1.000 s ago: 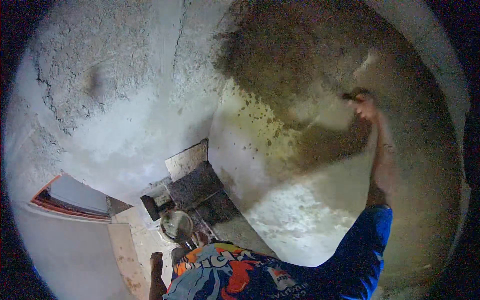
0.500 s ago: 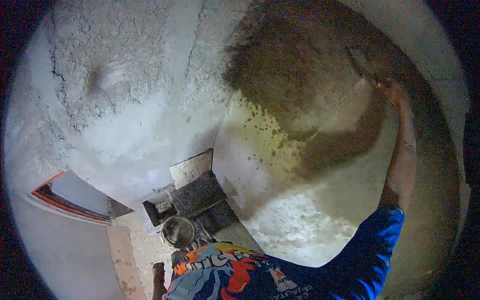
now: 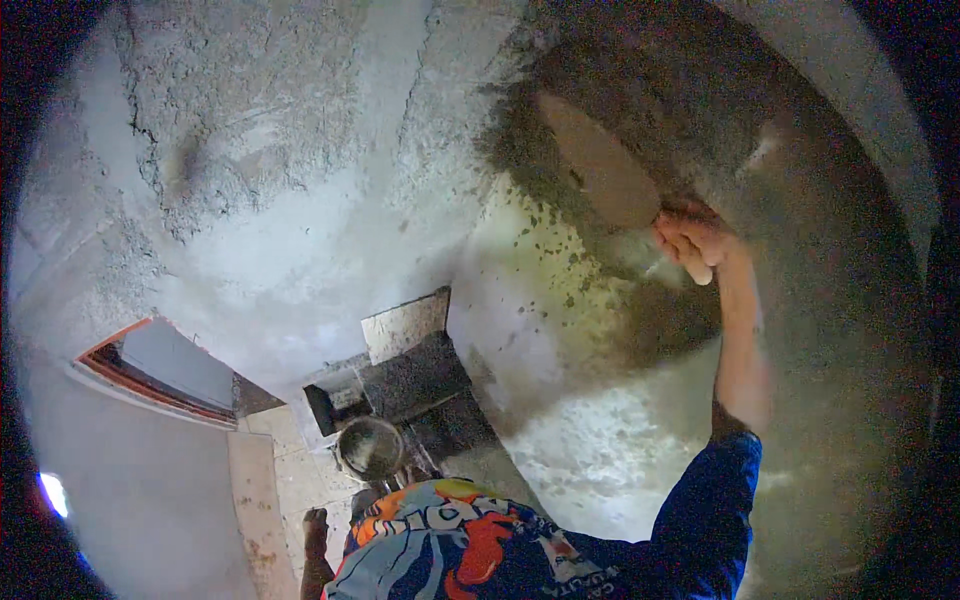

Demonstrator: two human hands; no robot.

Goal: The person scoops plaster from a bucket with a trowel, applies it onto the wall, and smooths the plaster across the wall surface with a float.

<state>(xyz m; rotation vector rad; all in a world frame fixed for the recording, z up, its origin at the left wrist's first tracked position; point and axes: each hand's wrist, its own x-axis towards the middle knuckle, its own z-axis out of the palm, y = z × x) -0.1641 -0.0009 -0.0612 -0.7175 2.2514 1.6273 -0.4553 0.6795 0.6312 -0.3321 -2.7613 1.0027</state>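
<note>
High at the right of the head view, my right hand (image 3: 690, 240) grips a flat trowel (image 3: 595, 155), its long blade angled up to the left over a dark, damp patch of rough wall plaster (image 3: 820, 200). Yellowish, spattered plaster lies just below and left of the blade. My left hand (image 3: 315, 522) hangs low beside my printed shirt, small and dark in view, its fingers curled; what it holds, if anything, I cannot make out.
Below stand a round metal bucket (image 3: 370, 450), dark slabs (image 3: 420, 375) and a pale upright board (image 3: 405, 322). At the left are an orange-edged opening (image 3: 170, 370) and a pale board (image 3: 260, 500) over floor tiles (image 3: 300, 470). Cracked grey wall (image 3: 250, 120) fills the upper left.
Since half a second ago my right hand and trowel have moved left and down, the blade now lying more toward the left. The view has shifted slightly. My left hand still hangs low.
</note>
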